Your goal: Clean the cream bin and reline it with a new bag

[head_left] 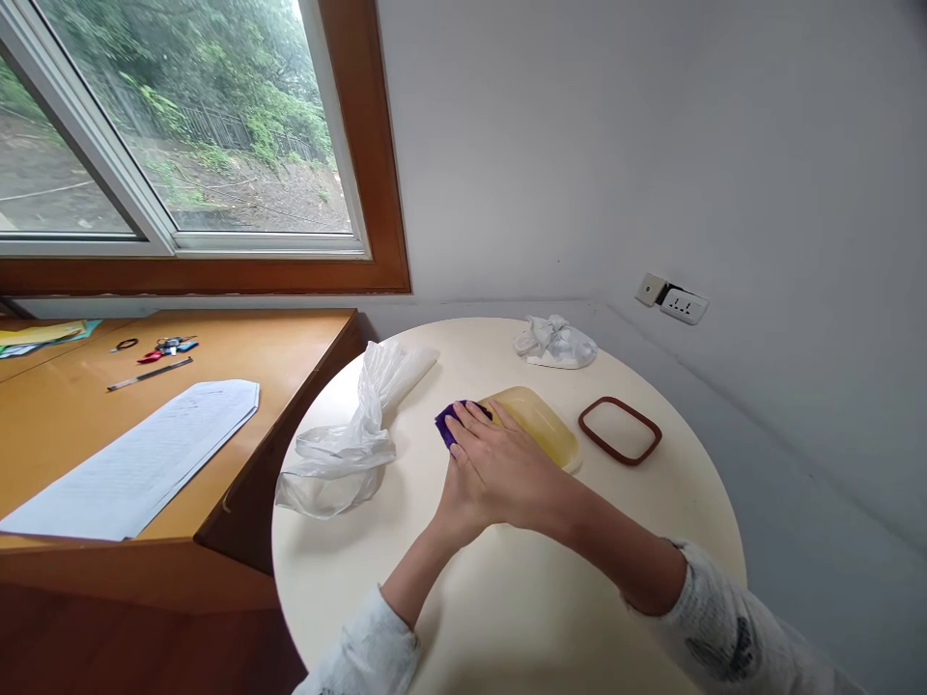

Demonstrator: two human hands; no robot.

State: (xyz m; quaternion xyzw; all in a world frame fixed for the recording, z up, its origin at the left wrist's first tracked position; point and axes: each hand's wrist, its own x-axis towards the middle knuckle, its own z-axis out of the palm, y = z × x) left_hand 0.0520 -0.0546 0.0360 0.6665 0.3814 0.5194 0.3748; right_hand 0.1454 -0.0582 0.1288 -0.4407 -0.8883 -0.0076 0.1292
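Observation:
My right hand (511, 468) lies over a folded purple cloth (445, 425), fingers together and pressing on it. The cloth rests at the left end of a translucent yellowish plastic container or lid (543, 420) with rounded corners. My left hand (462, 497) is below and partly behind my right hand, near the container's front left side. Its fingers are mostly hidden, so its grip does not show. To the right of the container, apart from it, a brown-red rounded rectangular ring (621, 430) lies flat on the round cream table (507, 598).
A crumpled clear plastic bag (354, 434) is on the table's left side. Another knotted bag (556, 343) sits at the back by the wall. On the wooden desk (290, 347) are paper sheets (152, 458), a pen (150, 374) and keys (170, 347). Wall sockets (685, 305) are at right.

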